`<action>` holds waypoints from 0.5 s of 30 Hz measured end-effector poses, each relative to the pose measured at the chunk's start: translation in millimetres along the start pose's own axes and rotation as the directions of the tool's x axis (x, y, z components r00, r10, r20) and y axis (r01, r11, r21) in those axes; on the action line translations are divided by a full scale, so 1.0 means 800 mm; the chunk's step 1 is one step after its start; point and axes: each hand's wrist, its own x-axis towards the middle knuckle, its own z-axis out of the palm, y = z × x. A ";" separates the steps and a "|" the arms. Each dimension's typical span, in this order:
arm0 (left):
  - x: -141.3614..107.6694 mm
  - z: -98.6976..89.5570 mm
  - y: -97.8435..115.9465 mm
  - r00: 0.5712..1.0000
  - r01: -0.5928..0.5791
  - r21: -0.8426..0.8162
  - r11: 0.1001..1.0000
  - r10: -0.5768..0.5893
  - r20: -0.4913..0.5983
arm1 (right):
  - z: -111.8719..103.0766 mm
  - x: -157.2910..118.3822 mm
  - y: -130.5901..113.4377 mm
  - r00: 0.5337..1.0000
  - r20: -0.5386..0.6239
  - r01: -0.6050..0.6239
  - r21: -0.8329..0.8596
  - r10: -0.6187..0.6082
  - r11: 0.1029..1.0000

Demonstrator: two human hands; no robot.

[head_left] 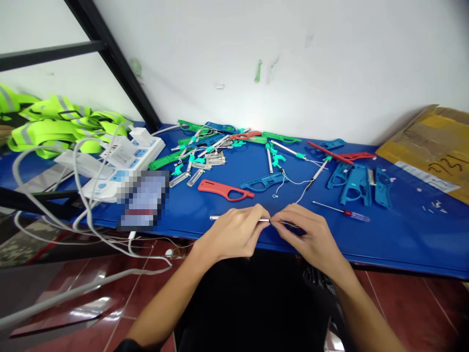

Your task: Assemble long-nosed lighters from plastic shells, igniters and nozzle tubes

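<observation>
My left hand point(238, 230) is closed around a thin metal lighter tube point(214, 218), whose silver end sticks out on the left. Its other, whitish end shows between the fingertips of both hands. Fingers pinched, my right hand point(309, 232) meets that tip at a small dark spot; a thin wire seems to run there, but the fingers hide most of it. Just beyond the hands lie a red lighter shell half point(223, 189) and a blue shell half point(264, 182). A white wire point(303, 192) leads from near my right hand towards another metal tube point(319, 170).
Lighter parts with tubes and clear fuel tanks point(214, 158) pile up at the back. Blue shells point(355, 186) and a screwdriver point(344, 211) lie right, near a cardboard box point(432, 151). A power strip point(146, 155), cables and phone point(144, 200) occupy the left.
</observation>
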 end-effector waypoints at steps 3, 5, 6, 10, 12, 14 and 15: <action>0.000 -0.001 0.002 1.000 0.003 -0.034 0.999 -0.004 -0.028 | 0.002 0.000 0.002 0.995 -0.087 0.039 -0.022 -0.040 0.999; 0.000 -0.001 0.002 0.998 0.000 -0.066 0.998 -0.004 -0.059 | 0.003 0.001 0.004 0.994 -0.099 0.040 -0.010 -0.041 0.999; 0.001 0.000 0.002 0.997 -0.005 -0.081 0.997 -0.001 -0.073 | 0.003 0.001 0.005 0.995 -0.091 0.037 -0.003 -0.037 0.999; 0.002 0.003 -0.001 0.990 -0.068 -0.124 0.990 0.051 -0.135 | 0.002 0.000 0.006 0.997 -0.067 0.047 0.017 -0.046 0.999; 0.003 0.004 -0.002 0.984 -0.092 -0.125 0.988 0.071 -0.161 | 0.002 -0.001 0.005 0.997 -0.073 0.041 0.017 -0.040 0.999; 0.003 0.005 -0.004 0.982 -0.092 -0.119 0.989 0.070 -0.173 | 0.003 -0.002 0.005 0.995 -0.095 0.018 0.008 -0.017 1.000; 0.003 0.006 -0.004 0.983 -0.088 -0.113 0.990 0.068 -0.172 | 0.004 -0.002 0.004 0.995 -0.105 0.003 0.005 -0.002 1.000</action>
